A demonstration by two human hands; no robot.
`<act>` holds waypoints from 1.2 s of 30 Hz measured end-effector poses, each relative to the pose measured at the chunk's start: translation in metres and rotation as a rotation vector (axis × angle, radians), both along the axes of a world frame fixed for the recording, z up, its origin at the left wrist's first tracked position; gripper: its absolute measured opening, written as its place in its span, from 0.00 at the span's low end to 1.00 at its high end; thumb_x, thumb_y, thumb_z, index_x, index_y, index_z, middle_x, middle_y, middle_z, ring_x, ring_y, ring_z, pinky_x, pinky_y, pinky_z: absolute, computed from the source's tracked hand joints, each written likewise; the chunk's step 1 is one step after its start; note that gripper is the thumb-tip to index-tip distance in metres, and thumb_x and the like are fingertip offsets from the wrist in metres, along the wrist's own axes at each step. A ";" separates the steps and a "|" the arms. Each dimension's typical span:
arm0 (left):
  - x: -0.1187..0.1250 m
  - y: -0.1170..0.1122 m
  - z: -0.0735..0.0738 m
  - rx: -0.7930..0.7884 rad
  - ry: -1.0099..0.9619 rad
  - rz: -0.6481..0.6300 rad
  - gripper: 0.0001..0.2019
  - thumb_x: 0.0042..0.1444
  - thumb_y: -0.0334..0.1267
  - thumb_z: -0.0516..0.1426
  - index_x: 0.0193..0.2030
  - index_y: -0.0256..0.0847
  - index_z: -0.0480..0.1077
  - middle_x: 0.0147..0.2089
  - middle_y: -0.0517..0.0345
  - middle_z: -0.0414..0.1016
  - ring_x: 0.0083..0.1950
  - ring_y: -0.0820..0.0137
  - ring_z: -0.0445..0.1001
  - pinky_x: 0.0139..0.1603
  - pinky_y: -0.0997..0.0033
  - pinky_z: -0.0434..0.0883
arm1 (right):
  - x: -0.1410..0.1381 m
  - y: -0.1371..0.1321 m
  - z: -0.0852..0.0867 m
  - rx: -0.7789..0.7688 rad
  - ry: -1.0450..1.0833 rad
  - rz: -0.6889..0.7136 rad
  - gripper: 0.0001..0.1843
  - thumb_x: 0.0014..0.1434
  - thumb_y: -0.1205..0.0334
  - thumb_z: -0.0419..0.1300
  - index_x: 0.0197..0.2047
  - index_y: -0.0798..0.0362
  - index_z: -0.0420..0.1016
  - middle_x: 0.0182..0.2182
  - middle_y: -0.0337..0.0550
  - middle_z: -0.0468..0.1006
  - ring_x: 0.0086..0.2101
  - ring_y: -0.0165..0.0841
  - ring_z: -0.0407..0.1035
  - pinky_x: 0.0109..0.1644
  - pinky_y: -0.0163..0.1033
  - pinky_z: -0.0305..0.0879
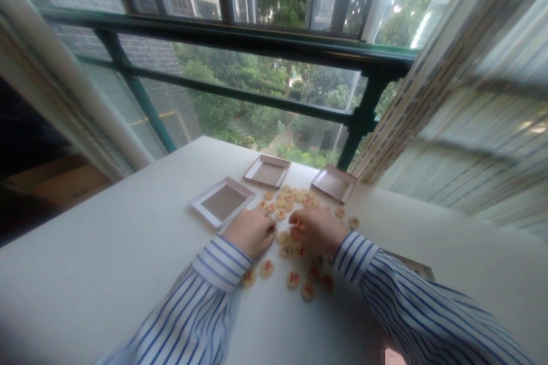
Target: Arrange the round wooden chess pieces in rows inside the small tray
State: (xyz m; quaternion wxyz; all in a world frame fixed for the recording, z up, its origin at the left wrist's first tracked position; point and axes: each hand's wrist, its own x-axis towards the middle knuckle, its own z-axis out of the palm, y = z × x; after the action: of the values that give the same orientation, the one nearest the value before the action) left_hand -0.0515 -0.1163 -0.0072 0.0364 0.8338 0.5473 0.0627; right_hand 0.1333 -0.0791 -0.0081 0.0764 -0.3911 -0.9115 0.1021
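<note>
Several round wooden chess pieces point(293, 279) with red characters lie scattered on a white table point(107, 262). My left hand point(250, 231) rests knuckles-up among them, fingers curled, and what it holds is hidden. My right hand point(315, 229) lies close beside it with fingers pinched on a red-marked piece point(298, 223). Both arms wear blue-striped white sleeves. Three shallow square trays stand just beyond the pieces: one at the left point(201, 204), one in the middle point(252, 174), one at the right point(320, 179).
The table stands against a window with dark green rails point(240, 40); trees and buildings show outside. A striped curtain point(471, 125) hangs at the right. A flat board's corner point(417, 266) shows behind my right sleeve.
</note>
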 end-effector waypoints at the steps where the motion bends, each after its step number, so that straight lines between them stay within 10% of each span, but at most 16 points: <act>1: 0.000 -0.001 0.000 0.006 -0.002 0.002 0.09 0.51 0.38 0.53 0.34 0.42 0.74 0.35 0.51 0.74 0.38 0.63 0.71 0.39 0.63 0.65 | -0.002 0.000 0.000 0.001 -0.010 0.017 0.11 0.53 0.61 0.55 0.40 0.52 0.73 0.36 0.45 0.76 0.36 0.35 0.68 0.38 0.37 0.58; 16: 0.001 -0.004 -0.006 -0.003 0.005 0.027 0.11 0.52 0.40 0.52 0.30 0.39 0.73 0.33 0.50 0.72 0.36 0.64 0.70 0.38 0.65 0.65 | -0.018 -0.006 -0.009 0.075 -0.047 0.081 0.11 0.51 0.57 0.57 0.37 0.51 0.73 0.34 0.43 0.77 0.39 0.38 0.66 0.47 0.44 0.52; 30: -0.015 -0.003 -0.016 0.134 -0.165 0.045 0.17 0.50 0.32 0.51 0.48 0.39 0.68 0.45 0.50 0.73 0.46 0.64 0.70 0.46 0.64 0.66 | -0.026 -0.005 -0.003 0.069 -0.065 0.034 0.09 0.48 0.61 0.56 0.34 0.51 0.72 0.31 0.44 0.76 0.37 0.38 0.66 0.49 0.47 0.51; 36: -0.015 -0.003 -0.014 0.208 -0.301 0.039 0.17 0.50 0.36 0.53 0.49 0.41 0.68 0.46 0.51 0.73 0.49 0.63 0.69 0.50 0.61 0.66 | -0.016 0.007 0.001 -0.255 0.340 -0.092 0.08 0.49 0.61 0.57 0.32 0.54 0.73 0.29 0.42 0.75 0.30 0.30 0.66 0.34 0.34 0.59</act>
State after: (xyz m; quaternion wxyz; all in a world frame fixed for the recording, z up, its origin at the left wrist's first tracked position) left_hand -0.0660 -0.1197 -0.0208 0.0302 0.8034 0.5425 0.2436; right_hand 0.1169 -0.0718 -0.0075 0.1834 -0.4161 -0.8463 0.2776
